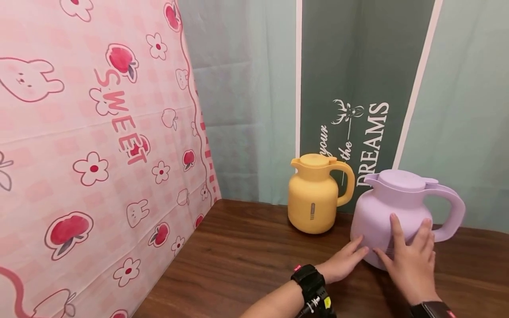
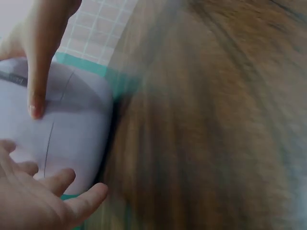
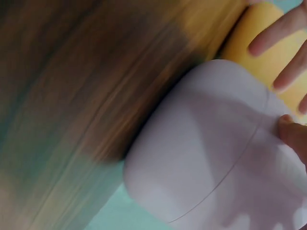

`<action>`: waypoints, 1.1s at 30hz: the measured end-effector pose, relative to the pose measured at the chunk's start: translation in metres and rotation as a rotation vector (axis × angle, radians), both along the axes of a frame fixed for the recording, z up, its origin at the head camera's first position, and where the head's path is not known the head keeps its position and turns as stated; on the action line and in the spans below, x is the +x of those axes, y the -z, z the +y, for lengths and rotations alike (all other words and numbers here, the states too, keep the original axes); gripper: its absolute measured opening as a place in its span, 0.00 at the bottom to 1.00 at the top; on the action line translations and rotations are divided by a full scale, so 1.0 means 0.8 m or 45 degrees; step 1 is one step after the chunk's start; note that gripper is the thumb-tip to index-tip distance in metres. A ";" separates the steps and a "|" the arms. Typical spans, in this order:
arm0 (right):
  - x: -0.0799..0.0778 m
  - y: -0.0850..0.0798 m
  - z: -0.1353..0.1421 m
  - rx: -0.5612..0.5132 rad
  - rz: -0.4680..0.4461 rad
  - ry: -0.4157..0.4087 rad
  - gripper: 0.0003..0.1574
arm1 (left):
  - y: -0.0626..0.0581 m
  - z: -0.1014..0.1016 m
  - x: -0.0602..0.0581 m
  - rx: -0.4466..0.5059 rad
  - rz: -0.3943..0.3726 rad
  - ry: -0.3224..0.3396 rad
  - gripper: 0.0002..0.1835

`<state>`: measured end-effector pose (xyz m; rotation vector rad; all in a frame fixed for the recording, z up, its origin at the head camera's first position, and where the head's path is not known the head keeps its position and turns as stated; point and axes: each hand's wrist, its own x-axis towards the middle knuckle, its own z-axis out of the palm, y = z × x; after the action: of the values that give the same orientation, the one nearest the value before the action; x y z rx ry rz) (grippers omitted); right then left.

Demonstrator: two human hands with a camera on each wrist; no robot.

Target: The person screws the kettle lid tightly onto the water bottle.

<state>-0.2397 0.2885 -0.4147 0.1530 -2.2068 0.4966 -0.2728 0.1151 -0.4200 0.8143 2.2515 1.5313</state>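
A lilac jug (image 1: pixel 367 212) with a lid, spout and looped handle stands upright on the wooden table at the right of the head view. My left hand (image 1: pixel 343 261) is at its lower left side, fingers extended towards the wall of the jug. Across its front lies my right hand (image 1: pixel 414 263), fingers spread over the body and partly hiding a dark label. In the left wrist view, the left hand (image 2: pixel 45 196) has its fingers apart beside the lilac body (image 2: pixel 76 139). The right wrist view shows the jug's smooth side (image 3: pixel 192 143) close up.
A smaller yellow jug (image 1: pixel 312 198) stands behind and left of the lilac one. Green curtain cloth (image 1: pixel 238 110) hangs at the table's back edge, and a pink printed cloth (image 1: pixel 99 194) rises along the left. Brown wooden table (image 1: pixel 222 260) extends in front.
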 end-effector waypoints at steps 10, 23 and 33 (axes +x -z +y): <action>-0.039 0.002 0.028 -0.006 0.038 -0.077 0.63 | 0.006 -0.008 0.012 -0.151 0.057 0.002 0.31; -0.069 -0.001 0.055 -0.030 -0.208 -0.065 0.72 | 0.006 -0.012 0.022 -0.135 0.151 -0.091 0.30; -0.086 -0.003 0.063 -0.057 -0.258 -0.046 0.72 | 0.014 -0.013 0.025 -0.157 0.236 -0.096 0.30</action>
<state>-0.3088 0.3391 -0.4125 0.1232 -2.3918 0.6036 -0.2526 0.1043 -0.4313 0.8772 2.5084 1.3824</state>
